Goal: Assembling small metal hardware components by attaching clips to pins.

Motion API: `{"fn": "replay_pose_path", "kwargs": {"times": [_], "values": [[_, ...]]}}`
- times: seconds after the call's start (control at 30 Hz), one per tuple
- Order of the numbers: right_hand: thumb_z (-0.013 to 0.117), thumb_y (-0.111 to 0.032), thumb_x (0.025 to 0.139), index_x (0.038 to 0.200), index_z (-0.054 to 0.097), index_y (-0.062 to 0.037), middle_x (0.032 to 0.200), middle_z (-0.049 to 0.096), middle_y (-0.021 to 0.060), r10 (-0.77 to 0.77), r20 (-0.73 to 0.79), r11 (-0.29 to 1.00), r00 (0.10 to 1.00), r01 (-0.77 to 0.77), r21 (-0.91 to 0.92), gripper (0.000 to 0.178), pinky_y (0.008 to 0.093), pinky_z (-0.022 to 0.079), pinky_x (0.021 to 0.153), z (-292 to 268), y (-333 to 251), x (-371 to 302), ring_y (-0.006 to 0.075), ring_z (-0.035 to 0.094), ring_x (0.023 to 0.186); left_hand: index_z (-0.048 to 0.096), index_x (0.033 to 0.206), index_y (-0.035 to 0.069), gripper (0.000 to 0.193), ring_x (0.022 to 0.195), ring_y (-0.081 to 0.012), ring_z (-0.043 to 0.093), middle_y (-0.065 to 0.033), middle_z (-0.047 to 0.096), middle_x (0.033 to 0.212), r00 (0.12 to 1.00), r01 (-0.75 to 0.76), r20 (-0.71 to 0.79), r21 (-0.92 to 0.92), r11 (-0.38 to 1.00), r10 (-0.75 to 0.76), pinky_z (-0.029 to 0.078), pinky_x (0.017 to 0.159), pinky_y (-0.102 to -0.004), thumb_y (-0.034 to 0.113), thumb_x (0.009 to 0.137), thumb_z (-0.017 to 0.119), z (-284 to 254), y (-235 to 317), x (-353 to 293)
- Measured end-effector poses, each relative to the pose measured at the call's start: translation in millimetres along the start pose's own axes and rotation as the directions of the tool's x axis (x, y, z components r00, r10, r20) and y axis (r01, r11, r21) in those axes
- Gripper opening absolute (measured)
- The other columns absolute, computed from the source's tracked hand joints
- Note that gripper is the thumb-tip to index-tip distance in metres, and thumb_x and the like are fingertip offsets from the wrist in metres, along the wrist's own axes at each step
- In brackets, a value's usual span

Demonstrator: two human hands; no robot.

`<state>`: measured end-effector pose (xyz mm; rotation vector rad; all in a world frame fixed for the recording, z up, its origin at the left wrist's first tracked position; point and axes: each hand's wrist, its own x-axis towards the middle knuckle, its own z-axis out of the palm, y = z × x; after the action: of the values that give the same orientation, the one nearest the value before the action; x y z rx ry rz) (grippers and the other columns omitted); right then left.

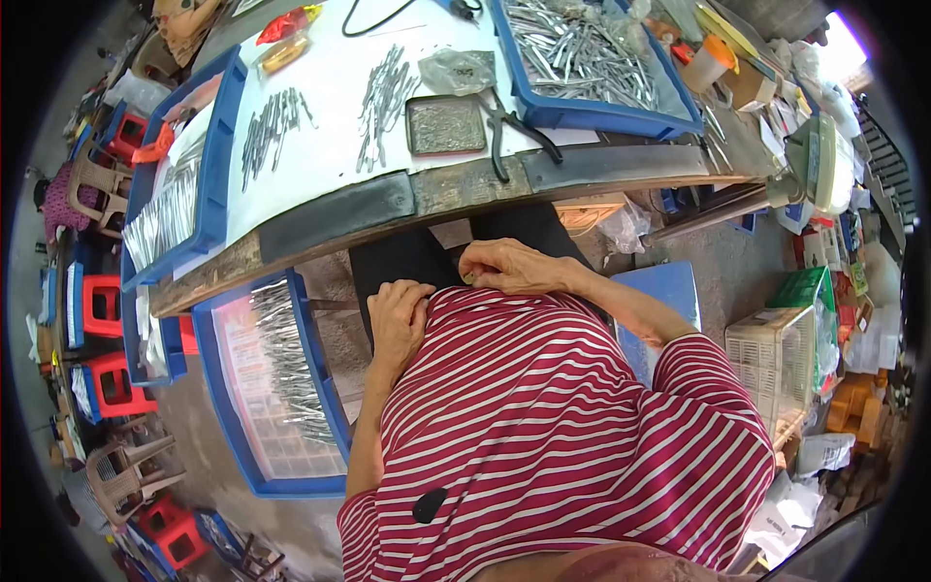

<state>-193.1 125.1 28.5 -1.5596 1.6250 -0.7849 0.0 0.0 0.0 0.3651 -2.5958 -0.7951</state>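
Observation:
Below the bench edge, both of my hands are at the hem of the red-and-white striped shirt (543,388), over dark trousers (388,262). My left hand (398,315) is closed at the hem's left corner, its bent fingers and thumb against the cloth. Curled just above the hem, my right hand (509,265) has its fingertips pressed together; whatever may be between them is hidden. On the white sheet (330,126) in front lie two loose rows of thin metal pieces (276,131), a square metal tin (445,125) and black-handled pliers (514,131).
A blue tray (611,118) heaped with metal pieces stands at the bench's back right. Another blue tray (218,209) sits at its left end. Lower left is a larger blue tray (254,427) of metal strips. A lamp (824,165) and plastic crate (771,354) are right.

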Motion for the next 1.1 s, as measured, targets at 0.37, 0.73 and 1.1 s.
{"fn": "replay_pose_path", "kwargs": {"times": [0.37,0.73,1.1], "values": [[0.054,-0.007,0.075,0.089,0.052,0.0002,0.080,0.054,0.0129,-0.086,-0.286,0.996,0.954,0.075,-0.050,0.016,0.0349,0.043,0.063,-29.9,-21.0,-4.0,0.0268,0.053,0.071,0.060,0.090,0.006,0.015,0.074,-0.0214,0.051,-0.0065,0.057,0.079,0.984,0.133,0.138,-0.175,0.976,-0.109,0.033,0.067,-0.0311,0.004,0.077,0.053,-24.3,11.7,15.7],[0.056,-0.006,0.078,0.088,0.054,0.0013,0.068,0.053,0.0077,-0.051,-0.419,0.999,0.907,0.052,-0.008,0.012,0.0270,0.040,0.055,-73.3,-27.7,30.4,0.0141,0.049,0.060,0.056,0.092,0.003,0.018,0.074,-0.0284,0.054,-0.0119,0.056,0.078,0.972,0.030,-0.228,-0.119,0.992,-0.057,0.041,0.067,-0.0358,0.001,0.074,0.055,-37.7,18.1,122.8],[0.053,-0.006,0.078,0.086,0.053,0.0007,0.074,0.056,0.0150,0.044,-0.573,0.998,0.818,-0.063,-0.013,0.010,0.0341,0.042,0.058,-99.8,-9.7,51.3,0.0284,0.055,0.064,0.054,0.095,-0.002,0.020,0.076,-0.0300,0.052,-0.0151,0.055,0.080,0.964,0.136,-0.213,-0.117,0.984,-0.159,0.042,0.068,-0.0382,0.001,0.075,0.053,-12.1,-1.9,173.6]]}}
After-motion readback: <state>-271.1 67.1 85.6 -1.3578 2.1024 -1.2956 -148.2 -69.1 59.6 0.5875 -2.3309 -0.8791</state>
